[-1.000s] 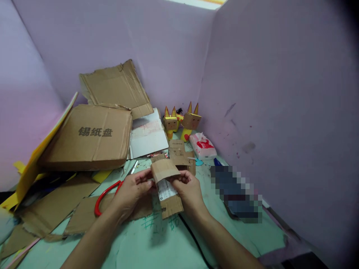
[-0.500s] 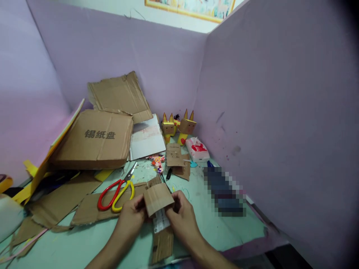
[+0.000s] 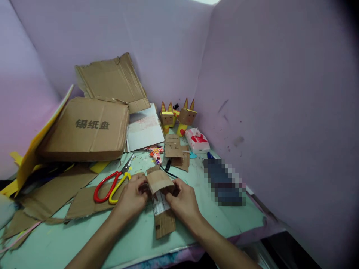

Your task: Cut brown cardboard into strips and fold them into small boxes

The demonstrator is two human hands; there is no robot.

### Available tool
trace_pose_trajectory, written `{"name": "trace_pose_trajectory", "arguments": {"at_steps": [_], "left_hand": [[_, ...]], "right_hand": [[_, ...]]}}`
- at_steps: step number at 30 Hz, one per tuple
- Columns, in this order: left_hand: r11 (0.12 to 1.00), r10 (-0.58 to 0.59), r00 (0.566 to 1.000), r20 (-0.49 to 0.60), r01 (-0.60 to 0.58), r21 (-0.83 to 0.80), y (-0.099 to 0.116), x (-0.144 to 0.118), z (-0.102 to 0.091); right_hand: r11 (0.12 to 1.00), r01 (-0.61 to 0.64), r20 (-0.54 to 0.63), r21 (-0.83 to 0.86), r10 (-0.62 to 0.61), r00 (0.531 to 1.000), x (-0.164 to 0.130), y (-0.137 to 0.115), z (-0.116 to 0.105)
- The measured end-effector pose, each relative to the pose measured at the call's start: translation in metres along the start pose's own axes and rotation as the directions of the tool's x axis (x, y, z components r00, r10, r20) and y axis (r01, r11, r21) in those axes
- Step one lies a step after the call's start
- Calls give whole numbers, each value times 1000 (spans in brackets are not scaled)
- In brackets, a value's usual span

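Both hands met at the near centre of the green table (image 3: 196, 224). Left hand (image 3: 129, 200) pinched the left edge of a folded cardboard strip (image 3: 159, 194); right hand (image 3: 182, 200) gripped its right edge, fingers curled round it. The strip's upper part bent over into a curved flap, and its lower tail with a white label lay flat on the table toward the near edge.

Just left of the left hand: red-and-yellow scissors (image 3: 110, 184) lay on a flat cardboard sheet (image 3: 84, 203), handles toward the hands. More cardboard scraps (image 3: 56, 190) lay further left.

Right of the hands, a pixelated dark object (image 3: 226, 183) sat along the purple wall (image 3: 280, 112), well clear.

Beyond the strip: a black cable (image 3: 168, 172), small cardboard pieces (image 3: 175, 151), and a colourful scrap (image 3: 155, 152). Further off, a tissue pack (image 3: 198, 141) sat by the right wall.

Far left, a large flattened box (image 3: 86, 129) with printed characters, another cardboard panel (image 3: 112, 80) leaning behind it. In the far corner stood two cardboard figures (image 3: 176, 117) with pointed ears.
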State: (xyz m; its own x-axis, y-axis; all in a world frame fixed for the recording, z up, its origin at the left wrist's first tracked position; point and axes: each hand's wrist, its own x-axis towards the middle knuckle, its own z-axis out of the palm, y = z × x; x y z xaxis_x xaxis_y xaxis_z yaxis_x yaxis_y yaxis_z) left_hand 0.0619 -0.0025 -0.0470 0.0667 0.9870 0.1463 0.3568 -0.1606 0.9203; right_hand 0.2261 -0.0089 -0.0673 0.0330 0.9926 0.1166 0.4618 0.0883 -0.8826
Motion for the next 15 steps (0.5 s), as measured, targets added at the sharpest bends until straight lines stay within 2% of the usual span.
{"name": "trace_pose_trajectory", "arguments": {"at_steps": [1,3,5,6,7,10,11,12,15], "left_hand": [[999,-19,1000,15,20,-31,1,0,-3],[976,-110,986,124,131,-173,3,0,-7],[918,-193,948,253,266,-295,5,1,-8],[898,-213,935,282,301,-320,6,1,-8],[897,-219,938,269,302,-322,6,1,-8],[935,-203,974,100,223,-274,9,1,-10],[939,-206,976,75,218,-266,9,0,-11],[934,-220,972,84,235,-268,9,0,-12],[887,-281,934,221,340,-313,9,-1,-15]], "right_hand": [[1000,5,-2,-21,-5,1000,0,-1,0],[998,14,-5,-63,-15,1000,0,-2,-2],[995,22,-3,-93,-23,1000,0,-2,-3],[994,23,-1,-104,-24,1000,0,-2,-3],[994,21,0,-111,-21,1000,0,-2,-3],[992,8,-6,-127,-9,1000,-1,-1,-1],[991,4,-10,-136,-6,1000,-1,-1,-1],[989,0,-14,-145,-2,1000,-2,-1,0],[988,-3,-20,-157,0,1000,-4,-3,-1]]}}
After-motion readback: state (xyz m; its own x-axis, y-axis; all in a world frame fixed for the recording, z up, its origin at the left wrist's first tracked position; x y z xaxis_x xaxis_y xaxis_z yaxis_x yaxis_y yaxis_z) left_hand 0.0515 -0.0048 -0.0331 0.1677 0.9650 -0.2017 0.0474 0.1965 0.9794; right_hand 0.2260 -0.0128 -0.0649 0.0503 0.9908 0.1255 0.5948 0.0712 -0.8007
